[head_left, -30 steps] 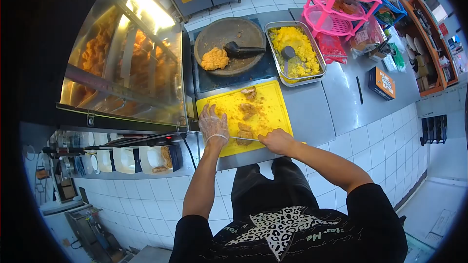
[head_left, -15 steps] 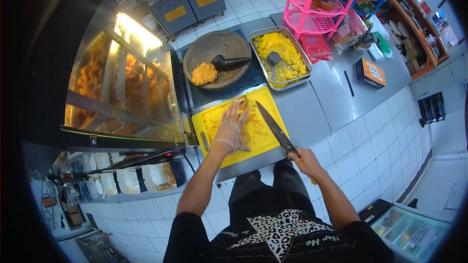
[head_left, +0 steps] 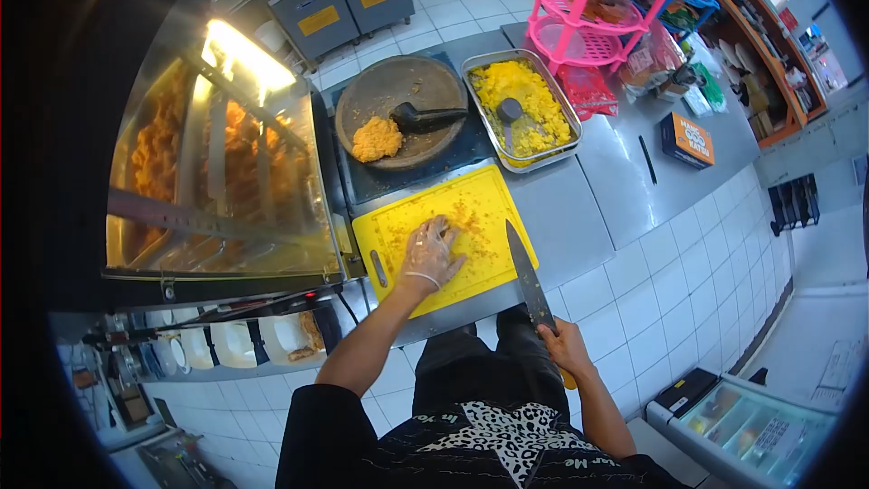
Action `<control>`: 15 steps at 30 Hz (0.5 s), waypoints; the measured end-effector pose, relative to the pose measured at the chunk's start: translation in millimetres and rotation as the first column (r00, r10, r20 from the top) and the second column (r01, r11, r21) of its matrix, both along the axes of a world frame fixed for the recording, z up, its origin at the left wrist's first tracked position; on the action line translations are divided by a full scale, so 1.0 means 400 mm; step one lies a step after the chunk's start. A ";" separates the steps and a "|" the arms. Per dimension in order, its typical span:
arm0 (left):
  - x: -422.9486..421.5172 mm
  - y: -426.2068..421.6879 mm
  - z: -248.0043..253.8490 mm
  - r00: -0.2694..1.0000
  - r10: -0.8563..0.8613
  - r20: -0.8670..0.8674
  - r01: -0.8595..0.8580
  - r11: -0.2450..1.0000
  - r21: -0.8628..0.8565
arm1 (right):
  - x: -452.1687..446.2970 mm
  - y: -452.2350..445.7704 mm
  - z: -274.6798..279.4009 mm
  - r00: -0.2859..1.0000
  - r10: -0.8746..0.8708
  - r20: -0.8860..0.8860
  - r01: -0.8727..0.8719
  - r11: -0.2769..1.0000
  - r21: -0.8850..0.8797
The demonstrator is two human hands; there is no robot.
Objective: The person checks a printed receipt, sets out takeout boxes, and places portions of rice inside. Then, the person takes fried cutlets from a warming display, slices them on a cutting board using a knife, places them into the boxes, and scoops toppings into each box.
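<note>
My left hand (head_left: pixel 431 255), in a clear plastic glove, is over the yellow cutting board (head_left: pixel 484 276). Its fingers are curled down, and what lies under them is hidden. Orange-brown crumbs (head_left: pixel 466 217) are scattered on the board around the fingertips. My right hand (head_left: pixel 563 344) grips a large kitchen knife (head_left: pixel 527 273) by its yellow handle. The blade points up and away from me, across the board's right edge. Beyond the board, a round stone mortar (head_left: pixel 371 95) holds a dark pestle (head_left: pixel 430 116) and an orange crumbly mound (head_left: pixel 377 139).
A metal tray (head_left: pixel 576 140) of yellow food with a scoop stands right of the mortar. A lit glass display case (head_left: pixel 217 181) borders the left side. Farther right are a pink tiered rack (head_left: pixel 593 50), an orange-and-black box (head_left: pixel 688 139) and a thin black stick (head_left: pixel 648 159).
My left hand has drawn back toward me, its fingers more curled. The brown piece at its fingertips is no longer visible. The knife has shifted right and toward me.
</note>
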State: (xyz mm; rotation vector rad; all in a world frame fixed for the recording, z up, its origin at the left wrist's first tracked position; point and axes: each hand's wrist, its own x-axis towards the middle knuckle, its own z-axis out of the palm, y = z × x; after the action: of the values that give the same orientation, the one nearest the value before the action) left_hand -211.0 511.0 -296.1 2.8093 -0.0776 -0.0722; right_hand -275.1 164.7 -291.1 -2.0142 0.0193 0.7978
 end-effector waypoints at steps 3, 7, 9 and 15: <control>-0.034 -0.028 -0.044 0.979 0.196 0.060 -0.198 0.980 0.029 | 0.041 0.004 0.003 0.997 0.068 0.023 -0.069 0.998 0.012; -0.050 -0.050 -0.116 0.872 0.324 0.366 -0.308 0.946 -0.102 | 0.122 0.007 0.039 0.986 0.163 0.034 -0.164 0.986 0.034; -0.037 -0.050 -0.102 0.818 0.522 0.241 -0.466 0.848 -0.253 | 0.165 0.011 0.068 0.980 0.201 0.009 -0.201 0.977 0.070; -0.120 -0.004 -0.043 0.545 0.420 -0.725 -0.306 -0.706 -0.639 | 0.280 0.071 0.064 0.916 0.401 0.005 -0.392 0.893 0.222</control>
State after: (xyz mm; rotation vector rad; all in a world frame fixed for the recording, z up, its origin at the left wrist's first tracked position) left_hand -259.2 509.3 -313.2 0.5466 0.9090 0.2644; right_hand -162.9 193.3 -265.6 -1.8120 -0.4541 1.0479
